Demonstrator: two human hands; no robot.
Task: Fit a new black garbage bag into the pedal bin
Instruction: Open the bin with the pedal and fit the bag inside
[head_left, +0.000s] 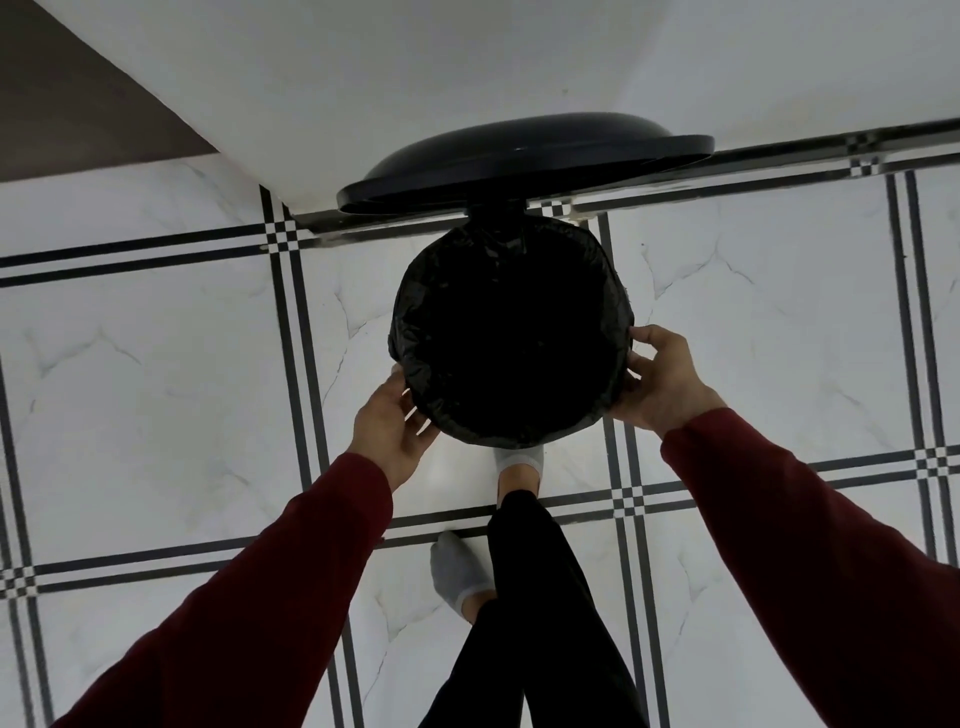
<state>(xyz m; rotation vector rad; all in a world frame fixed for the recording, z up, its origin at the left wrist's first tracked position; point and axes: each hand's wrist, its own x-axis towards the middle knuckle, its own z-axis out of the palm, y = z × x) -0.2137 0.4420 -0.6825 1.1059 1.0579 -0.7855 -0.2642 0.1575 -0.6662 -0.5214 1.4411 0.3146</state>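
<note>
Here both hands — left (392, 423), right (662, 379) — grip the black bag (511, 338) over the bin's rim.

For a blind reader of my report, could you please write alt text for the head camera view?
Seen from above, a person's left hand and right hand hold the black garbage bag folded over the rim of a round pedal bin on a white tiled floor. The black lid stands open, and one socked foot reaches under the bin's front.

A single head-worn camera looked steeply down, close above the open bin (511, 332), both hands and tiled floor (156, 364).
</note>
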